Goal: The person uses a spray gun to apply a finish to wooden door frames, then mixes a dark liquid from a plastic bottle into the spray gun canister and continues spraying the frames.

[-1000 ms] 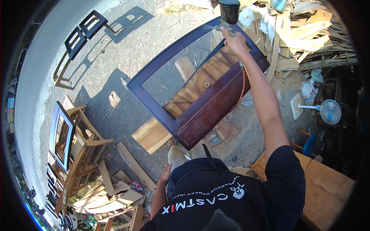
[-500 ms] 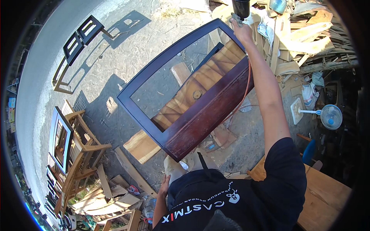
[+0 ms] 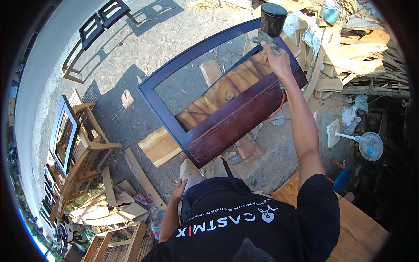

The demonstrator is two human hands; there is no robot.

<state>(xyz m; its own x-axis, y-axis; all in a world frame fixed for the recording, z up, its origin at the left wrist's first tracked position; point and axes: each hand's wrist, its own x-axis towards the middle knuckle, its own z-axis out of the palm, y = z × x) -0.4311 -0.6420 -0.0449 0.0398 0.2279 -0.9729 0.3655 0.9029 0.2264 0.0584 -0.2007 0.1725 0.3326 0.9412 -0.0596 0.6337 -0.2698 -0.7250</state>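
My right hand (image 3: 276, 56), at the end of an outstretched arm, is closed around a spray gun (image 3: 267, 43) with a dark paint cup (image 3: 273, 19) on top. The gun is over the far right end of a dark purple-brown wooden frame (image 3: 203, 136), which has a large opening and a deep, glossy near side. Through the opening shows a brown wood slab (image 3: 214, 100) with a round knot. An orange hose (image 3: 281, 105) hangs below my right wrist. My left hand (image 3: 178, 190) rests at my thigh beside the frame's near corner, fingers stretched out and holding nothing.
Dark-framed furniture (image 3: 91, 29) stands far left; a wooden bench (image 3: 87, 144) with another dark frame (image 3: 64, 135) stands nearer. Loose planks (image 3: 144, 177) lie at lower left. Scrap wood (image 3: 358, 56) is piled at far right, near a white fan (image 3: 371, 146). A wooden board (image 3: 353, 222) lies lower right.
The spray gun and my right hand have come nearer, over the frame's far right end, with more of the cup in view. The view has shifted slightly. My left hand stays by my thigh.
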